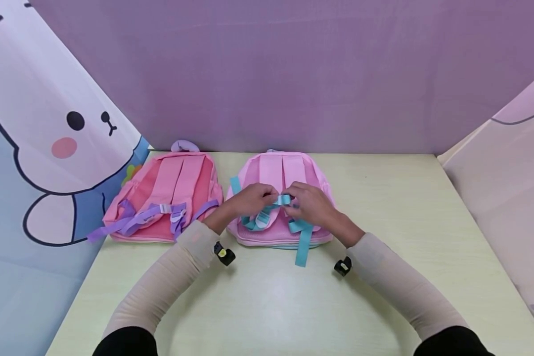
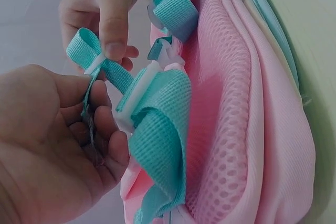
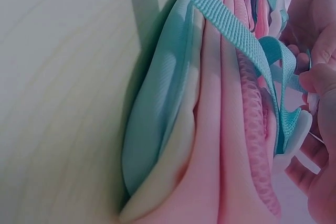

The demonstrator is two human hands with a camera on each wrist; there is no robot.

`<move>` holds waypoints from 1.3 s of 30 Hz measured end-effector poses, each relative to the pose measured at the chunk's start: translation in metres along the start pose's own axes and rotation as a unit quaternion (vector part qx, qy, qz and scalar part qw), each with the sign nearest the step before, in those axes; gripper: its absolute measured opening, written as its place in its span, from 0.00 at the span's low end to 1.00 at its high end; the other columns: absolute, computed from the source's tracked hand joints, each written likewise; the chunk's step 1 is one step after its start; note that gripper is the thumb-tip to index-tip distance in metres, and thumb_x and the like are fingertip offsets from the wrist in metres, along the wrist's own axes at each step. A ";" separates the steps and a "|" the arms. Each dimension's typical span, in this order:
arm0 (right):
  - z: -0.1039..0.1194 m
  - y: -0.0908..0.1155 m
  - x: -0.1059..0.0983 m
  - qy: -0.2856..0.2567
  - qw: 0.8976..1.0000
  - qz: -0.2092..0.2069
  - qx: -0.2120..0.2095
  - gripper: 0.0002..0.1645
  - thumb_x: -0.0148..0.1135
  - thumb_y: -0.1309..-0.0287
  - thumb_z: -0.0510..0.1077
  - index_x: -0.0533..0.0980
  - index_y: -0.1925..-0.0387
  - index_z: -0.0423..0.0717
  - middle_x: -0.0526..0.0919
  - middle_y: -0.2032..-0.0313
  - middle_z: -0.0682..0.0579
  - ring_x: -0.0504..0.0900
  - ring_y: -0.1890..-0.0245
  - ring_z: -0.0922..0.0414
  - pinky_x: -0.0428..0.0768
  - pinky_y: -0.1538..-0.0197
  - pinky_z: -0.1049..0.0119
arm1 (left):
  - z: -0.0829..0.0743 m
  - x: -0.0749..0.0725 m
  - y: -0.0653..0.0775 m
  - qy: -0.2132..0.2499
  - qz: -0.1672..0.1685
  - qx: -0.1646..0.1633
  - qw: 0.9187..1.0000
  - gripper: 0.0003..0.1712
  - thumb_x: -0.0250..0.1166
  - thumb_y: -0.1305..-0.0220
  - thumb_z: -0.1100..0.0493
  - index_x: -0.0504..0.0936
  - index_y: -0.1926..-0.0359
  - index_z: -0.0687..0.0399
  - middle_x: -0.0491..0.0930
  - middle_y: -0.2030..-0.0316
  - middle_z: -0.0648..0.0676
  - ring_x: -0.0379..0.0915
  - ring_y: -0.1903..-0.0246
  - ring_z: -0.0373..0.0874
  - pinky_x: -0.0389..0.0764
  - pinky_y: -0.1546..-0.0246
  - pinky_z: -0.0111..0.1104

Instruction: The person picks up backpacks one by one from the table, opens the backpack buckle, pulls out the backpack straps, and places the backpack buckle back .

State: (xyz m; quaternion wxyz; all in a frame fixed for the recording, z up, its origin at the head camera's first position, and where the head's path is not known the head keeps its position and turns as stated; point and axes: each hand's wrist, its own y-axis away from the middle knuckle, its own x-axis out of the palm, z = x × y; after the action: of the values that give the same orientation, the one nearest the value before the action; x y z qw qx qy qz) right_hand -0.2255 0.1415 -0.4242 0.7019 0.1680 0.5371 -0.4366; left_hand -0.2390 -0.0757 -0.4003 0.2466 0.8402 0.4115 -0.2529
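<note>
A light pink backpack (image 1: 271, 170) lies on the table with its padded shoulder straps facing up. Over its middle, both hands meet at a teal webbing strap (image 1: 283, 200). In the left wrist view this strap forms a small loop through a white slider (image 2: 95, 64), and its end is frayed. My left hand (image 1: 253, 199) pinches the strap near that frayed end. My right hand (image 1: 312, 203) pinches the strap beside the slider, its fingers partly hidden. A white adjuster buckle (image 1: 262, 220) with teal webbing sits below the left hand. Another teal strap (image 1: 303, 247) hangs over the bag's bottom edge.
A coral pink backpack (image 1: 173, 173) with purple straps (image 1: 135, 222) lies close on the left, beside the left forearm. A purple backdrop (image 1: 293, 74) stands behind the pale table (image 1: 382, 296), with printed panels at both sides.
</note>
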 end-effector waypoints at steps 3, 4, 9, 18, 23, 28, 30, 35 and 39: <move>0.000 0.000 0.000 0.000 1.000 0.000 0.001 0.21 0.74 0.45 0.45 0.82 0.50 0.44 0.84 0.59 0.50 0.81 0.60 0.53 0.83 0.55 0.61 | 0.003 -0.001 0.000 -0.006 0.000 0.001 1.000 0.12 0.55 0.22 0.53 0.81 0.49 0.52 0.73 0.68 0.54 0.71 0.67 0.46 0.73 0.66 0.31; 0.000 0.000 0.000 0.000 1.000 0.000 0.002 0.21 0.75 0.45 0.45 0.82 0.50 0.45 0.84 0.59 0.50 0.81 0.60 0.54 0.83 0.55 0.61 | 0.004 -0.001 0.001 -0.008 0.000 0.000 1.000 0.12 0.55 0.22 0.52 0.81 0.48 0.51 0.73 0.67 0.53 0.71 0.67 0.45 0.73 0.66 0.31; 0.000 0.000 0.000 0.002 1.000 -0.002 0.002 0.21 0.75 0.45 0.45 0.82 0.50 0.45 0.83 0.60 0.51 0.81 0.61 0.54 0.83 0.56 0.61 | 0.010 -0.003 0.002 0.006 -0.004 -0.003 1.000 0.11 0.55 0.22 0.52 0.80 0.50 0.50 0.73 0.68 0.53 0.71 0.75 0.45 0.73 0.73 0.30; 0.001 -0.001 0.001 -0.003 1.000 -0.001 0.005 0.20 0.74 0.45 0.44 0.82 0.50 0.45 0.83 0.60 0.51 0.80 0.61 0.54 0.82 0.55 0.62 | 0.012 -0.003 0.004 0.028 -0.001 -0.005 1.000 0.09 0.56 0.22 0.55 0.79 0.53 0.52 0.73 0.67 0.55 0.71 0.80 0.45 0.71 0.79 0.29; 0.001 -0.001 0.001 -0.001 1.000 -0.001 0.006 0.20 0.74 0.44 0.45 0.82 0.50 0.45 0.83 0.60 0.51 0.80 0.61 0.54 0.82 0.55 0.62 | 0.010 -0.003 0.004 0.025 -0.004 -0.005 1.000 0.08 0.56 0.22 0.55 0.78 0.54 0.52 0.72 0.69 0.54 0.70 0.81 0.46 0.70 0.79 0.29; 0.000 -0.001 0.002 -0.001 1.000 -0.001 0.008 0.19 0.74 0.45 0.45 0.82 0.51 0.45 0.83 0.60 0.51 0.79 0.61 0.55 0.83 0.55 0.61 | 0.008 -0.003 0.002 0.010 -0.009 0.002 1.000 0.08 0.56 0.22 0.56 0.79 0.54 0.53 0.72 0.70 0.53 0.70 0.76 0.45 0.71 0.75 0.29; 0.000 -0.001 0.002 -0.004 1.000 0.000 0.008 0.19 0.74 0.45 0.45 0.82 0.52 0.45 0.83 0.60 0.51 0.79 0.61 0.55 0.83 0.55 0.61 | 0.007 -0.002 0.001 0.003 -0.010 0.002 1.000 0.08 0.56 0.22 0.56 0.80 0.53 0.52 0.72 0.69 0.54 0.71 0.73 0.45 0.72 0.73 0.30; 0.001 -0.001 0.001 -0.005 1.000 0.000 0.007 0.20 0.74 0.44 0.45 0.82 0.51 0.44 0.83 0.60 0.51 0.79 0.61 0.55 0.83 0.54 0.60 | 0.007 -0.002 0.000 -0.005 -0.010 0.000 1.000 0.09 0.56 0.23 0.55 0.80 0.52 0.52 0.73 0.68 0.54 0.72 0.68 0.46 0.73 0.69 0.30; 0.000 0.000 0.001 -0.003 1.000 -0.004 0.005 0.20 0.74 0.44 0.45 0.82 0.51 0.44 0.84 0.60 0.50 0.79 0.61 0.55 0.83 0.55 0.60 | 0.007 -0.002 -0.001 -0.004 -0.009 0.002 1.000 0.09 0.56 0.23 0.56 0.80 0.52 0.53 0.73 0.68 0.53 0.71 0.69 0.46 0.72 0.70 0.30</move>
State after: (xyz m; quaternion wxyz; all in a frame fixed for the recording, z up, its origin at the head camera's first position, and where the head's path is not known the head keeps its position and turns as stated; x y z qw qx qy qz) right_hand -0.2257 0.1408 -0.4250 0.7010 0.1684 0.5334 -0.4424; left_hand -0.2423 -0.0811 -0.4046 0.2443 0.8361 0.4175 -0.2589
